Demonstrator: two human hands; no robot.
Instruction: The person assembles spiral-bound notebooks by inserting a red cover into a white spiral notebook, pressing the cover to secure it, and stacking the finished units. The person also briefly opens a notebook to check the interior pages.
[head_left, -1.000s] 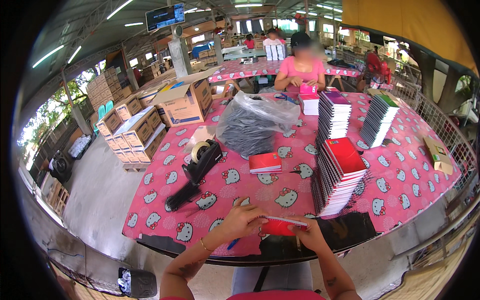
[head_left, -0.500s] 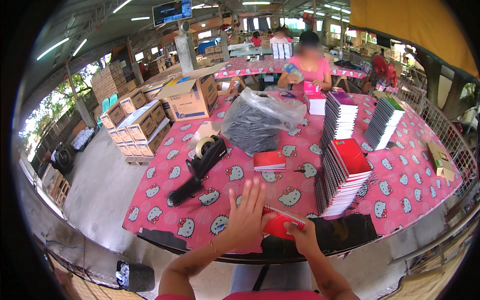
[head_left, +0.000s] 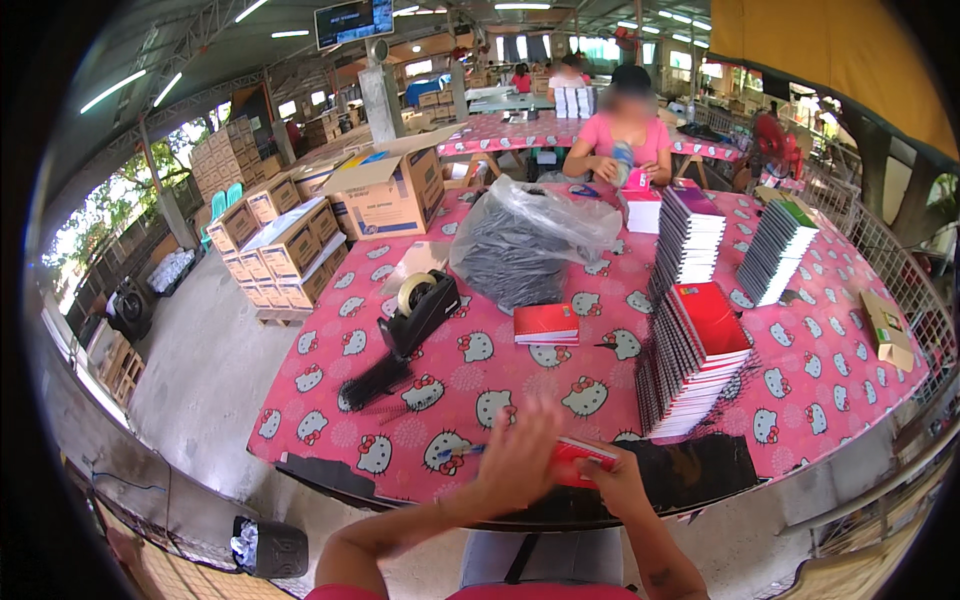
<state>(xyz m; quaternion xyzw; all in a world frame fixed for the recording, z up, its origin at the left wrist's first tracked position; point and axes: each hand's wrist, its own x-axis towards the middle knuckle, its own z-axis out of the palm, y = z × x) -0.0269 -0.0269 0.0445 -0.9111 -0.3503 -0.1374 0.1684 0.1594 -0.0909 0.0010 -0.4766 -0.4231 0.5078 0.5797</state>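
Observation:
A small red spiral notebook (head_left: 573, 462) is gripped at its right end by my right hand (head_left: 617, 484), thumb on top, at the table's near edge. My left hand (head_left: 522, 462), blurred by motion, is stretched out flat over the notebook's left end, covering it; whether it touches cannot be seen. Beside that hand a thin blue-tipped tool (head_left: 462, 451) lies on the table. To the right rises a tall stack of red spiral notebooks (head_left: 700, 350). Another red notebook (head_left: 546, 323) lies flat farther off.
The pink patterned table (head_left: 330, 420) bears a black tape dispenser (head_left: 425, 312), a bundle of black coils (head_left: 376, 384) and a clear bag of black coils (head_left: 515, 250). Purple (head_left: 690, 235) and green notebook stacks (head_left: 778, 250) stand right. Across sits a person (head_left: 622, 135). Cartons (head_left: 388, 195) stand left.
My left hand has moved slightly right and down, over more of the notebook. The notebook's free end is now more hidden. The person across has lowered the bundle they hold.

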